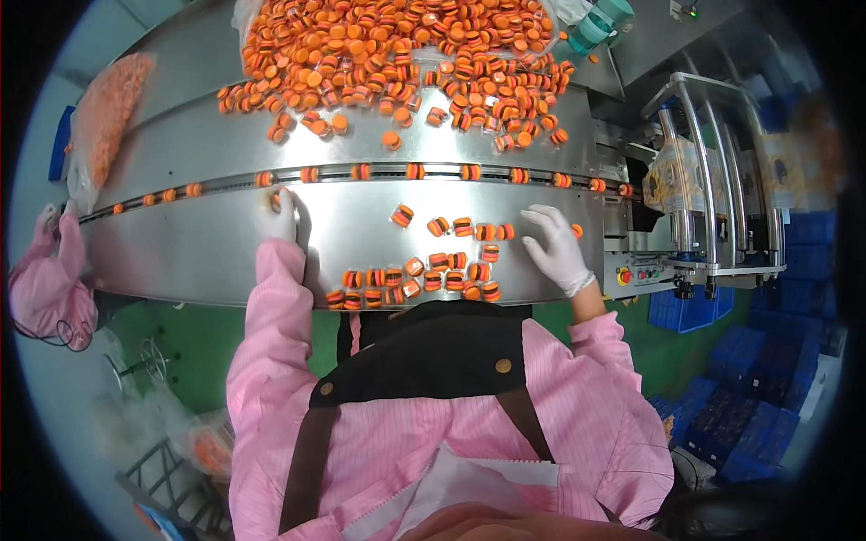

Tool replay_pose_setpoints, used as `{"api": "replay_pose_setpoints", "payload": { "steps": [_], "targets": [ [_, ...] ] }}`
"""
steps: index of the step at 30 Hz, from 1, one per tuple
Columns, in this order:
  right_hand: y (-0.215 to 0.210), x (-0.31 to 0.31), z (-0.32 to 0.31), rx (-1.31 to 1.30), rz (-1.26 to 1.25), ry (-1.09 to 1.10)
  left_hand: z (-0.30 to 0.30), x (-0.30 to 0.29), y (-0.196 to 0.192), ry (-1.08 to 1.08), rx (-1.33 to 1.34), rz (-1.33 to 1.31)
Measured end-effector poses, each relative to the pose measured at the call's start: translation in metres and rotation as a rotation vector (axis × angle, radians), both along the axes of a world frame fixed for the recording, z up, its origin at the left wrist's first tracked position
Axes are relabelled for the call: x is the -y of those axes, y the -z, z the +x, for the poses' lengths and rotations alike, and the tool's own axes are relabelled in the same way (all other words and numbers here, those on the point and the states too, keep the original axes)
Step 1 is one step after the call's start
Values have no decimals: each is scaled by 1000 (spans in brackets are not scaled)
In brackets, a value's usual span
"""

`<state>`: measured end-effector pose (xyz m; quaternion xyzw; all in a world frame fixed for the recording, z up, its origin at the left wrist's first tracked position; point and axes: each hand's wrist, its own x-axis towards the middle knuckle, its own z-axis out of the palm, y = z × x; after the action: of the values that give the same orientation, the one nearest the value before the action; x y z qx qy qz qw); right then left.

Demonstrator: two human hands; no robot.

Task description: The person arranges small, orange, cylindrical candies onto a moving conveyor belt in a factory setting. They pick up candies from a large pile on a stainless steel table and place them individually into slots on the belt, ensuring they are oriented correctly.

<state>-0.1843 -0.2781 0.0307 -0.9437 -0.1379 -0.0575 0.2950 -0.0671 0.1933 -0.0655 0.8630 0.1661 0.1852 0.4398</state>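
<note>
My left hand (275, 218), in a white glove, is closed on a burger-shaped candy mostly hidden by its fingers, just below the conveyor slot (388, 170). Along that slot runs a spaced row of orange, red and dark layered burger-shaped candies (415, 171). My right hand (557, 248), also gloved, hovers over the steel table with its fingers apart and nothing in them. Left of it lie several loose candies (463, 227), in clear wrap. More of them (373, 298) are gathered by the table's front edge, close to my apron.
A big heap of the candies (397, 63) covers the far side of the steel table (198, 243). On the right stands a machine with metal rollers (713, 171) and printed film. A co-worker in pink (54, 279) is at far left beside a full bag (110, 122). Blue crates (749, 361) are stacked lower right.
</note>
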Motion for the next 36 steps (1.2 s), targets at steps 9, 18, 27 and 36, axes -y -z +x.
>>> {"api": "replay_pose_setpoints", "payload": {
  "steps": [9, 18, 27, 36],
  "targets": [
    [30, -20, 17, -218, 20, -66, 2, -5, 1, 23, 47, 49],
    [77, -21, 2, -152, 530, 304, 7, -18, 36, 24, 207, -61],
    [68, -30, 4, 80, 251, 162, 42, 12, 3, 160, -199, -130],
    [69, -30, 4, 41, 236, 183, 115, 40, -12, 108, -400, 45]
  ]
}}
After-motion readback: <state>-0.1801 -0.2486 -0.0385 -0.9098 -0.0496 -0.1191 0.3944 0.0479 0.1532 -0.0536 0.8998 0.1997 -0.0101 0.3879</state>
